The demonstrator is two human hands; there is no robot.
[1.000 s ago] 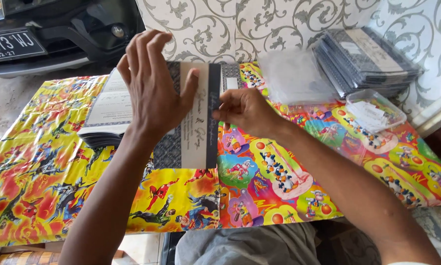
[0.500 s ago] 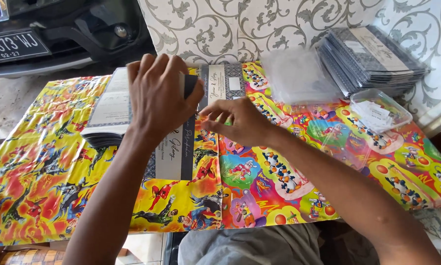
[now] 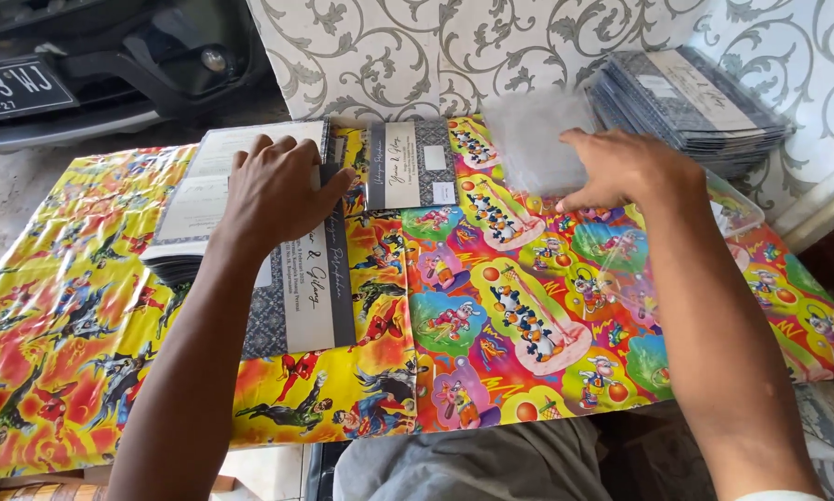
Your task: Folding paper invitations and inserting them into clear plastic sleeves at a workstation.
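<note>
Bright cartoon-printed wrapping paper (image 3: 491, 315) is covering the low table, with a grey scroll-patterned wall (image 3: 417, 56) running behind it and a dark vehicle bumper (image 3: 111, 65) sitting beyond the paper's far left corner.

From the head camera, the left hand (image 3: 278, 190) is lying flat, fingers spread and relaxed, pressing on a long grey-and-white invitation card (image 3: 301, 288) that is resting on the paper's left half. Under the hand's far side a stack of pale cards (image 3: 194, 199) is lying. Just right of that hand, a smaller folded card (image 3: 408, 165) is lying near the paper's far edge.

The right hand (image 3: 621, 167) is reaching over the paper's right half, fingertips curled down onto a pile of clear plastic sleeves (image 3: 533, 139); whether it is pinching one I cannot tell. Beyond it, off the paper's far right corner, a stack of wrapped grey cards (image 3: 695, 102) is leaning against the wall.
</note>
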